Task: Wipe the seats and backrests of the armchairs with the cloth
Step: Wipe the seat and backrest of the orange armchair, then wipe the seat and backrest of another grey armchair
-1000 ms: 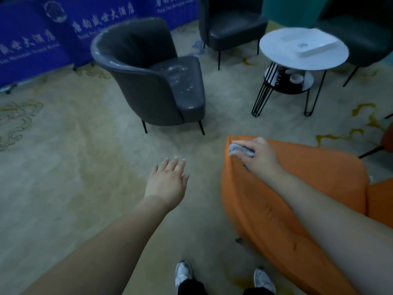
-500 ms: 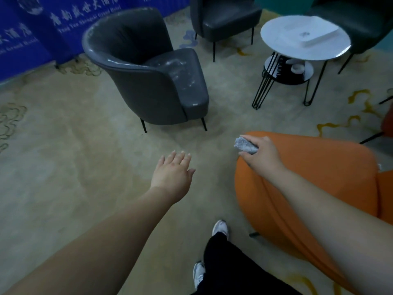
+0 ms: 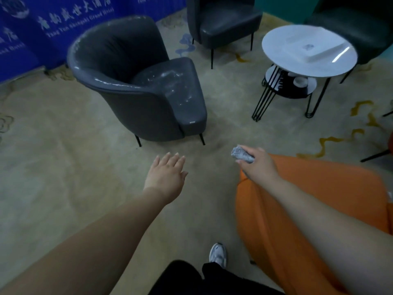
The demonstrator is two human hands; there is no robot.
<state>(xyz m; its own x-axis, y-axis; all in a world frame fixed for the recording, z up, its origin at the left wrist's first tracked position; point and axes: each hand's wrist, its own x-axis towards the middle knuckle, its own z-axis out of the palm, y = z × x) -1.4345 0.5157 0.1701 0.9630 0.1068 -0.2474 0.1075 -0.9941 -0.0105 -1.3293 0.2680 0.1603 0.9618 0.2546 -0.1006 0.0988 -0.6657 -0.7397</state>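
Observation:
A dark grey armchair (image 3: 148, 88) stands ahead on the carpet, its seat streaked with pale marks. At the lower right is an orange armchair (image 3: 319, 199), seen from behind its backrest. My right hand (image 3: 257, 163) hovers just past the orange backrest's left end and grips a balled grey cloth (image 3: 242, 154). With fingers straight and nothing in it, my left hand (image 3: 167, 173) hangs over the carpet between the two chairs.
A round white table (image 3: 308, 52) on black wire legs stands at the right, with a white tray on top. A second dark armchair (image 3: 223, 20) is behind, another at the far right (image 3: 348, 24). Blue banners (image 3: 42, 28) line the back left. My shoes are below.
My right hand with the cloth has come off the orange backrest's top edge and moved left and forward. I have stepped toward the grey armchair, which looks nearer.

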